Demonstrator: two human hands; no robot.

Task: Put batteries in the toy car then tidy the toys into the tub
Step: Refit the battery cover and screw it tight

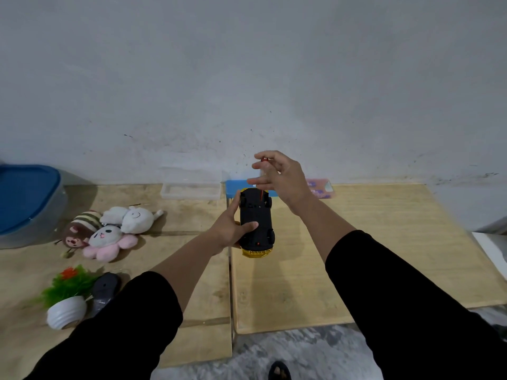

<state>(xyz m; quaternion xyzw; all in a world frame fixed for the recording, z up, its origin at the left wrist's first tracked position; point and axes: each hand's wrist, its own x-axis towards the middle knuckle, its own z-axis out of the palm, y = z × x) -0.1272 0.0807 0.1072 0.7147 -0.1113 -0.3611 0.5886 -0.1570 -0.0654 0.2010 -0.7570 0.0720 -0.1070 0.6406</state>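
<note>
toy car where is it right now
In the head view the toy car sits centre frame, held upside down in the left hand, just below the right hand holding a screwdriver.

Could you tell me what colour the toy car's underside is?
Black, on the toy car; head view.

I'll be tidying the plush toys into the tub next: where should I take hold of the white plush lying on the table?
Grip the white plush around its round body, coming down from above. It lies flat on the table, body fully exposed. The pink flower plush and striped brown plush crowd its near-left side, so come from the far or right side.
</note>
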